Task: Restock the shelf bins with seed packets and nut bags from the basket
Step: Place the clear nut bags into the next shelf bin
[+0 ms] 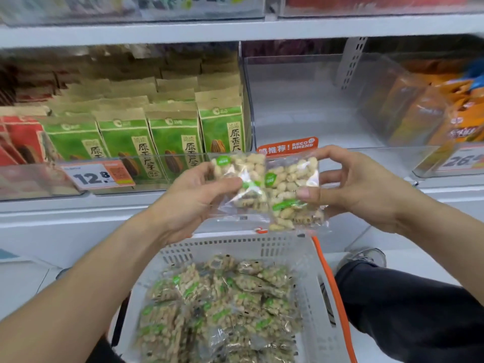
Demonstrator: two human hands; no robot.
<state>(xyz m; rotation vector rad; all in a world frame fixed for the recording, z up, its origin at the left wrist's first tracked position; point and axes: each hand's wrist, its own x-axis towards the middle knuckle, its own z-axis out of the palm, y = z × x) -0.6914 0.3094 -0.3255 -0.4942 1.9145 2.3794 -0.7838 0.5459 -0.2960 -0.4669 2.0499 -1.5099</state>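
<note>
Hands hold two nut bags, left hand (183, 203) gripping one bag (242, 183), right hand (358, 189) pinching another (292, 195), above a basket (309, 258) with many more.

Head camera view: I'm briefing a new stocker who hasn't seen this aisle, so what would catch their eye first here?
First, the two clear nut bags held up mid-frame: the left hand grips one nut bag, the right hand pinches the other. Behind them stands a clear bin with nothing visible inside, beside the bin of green seed packets. Below, the grey basket holds many more nut bags.
</note>
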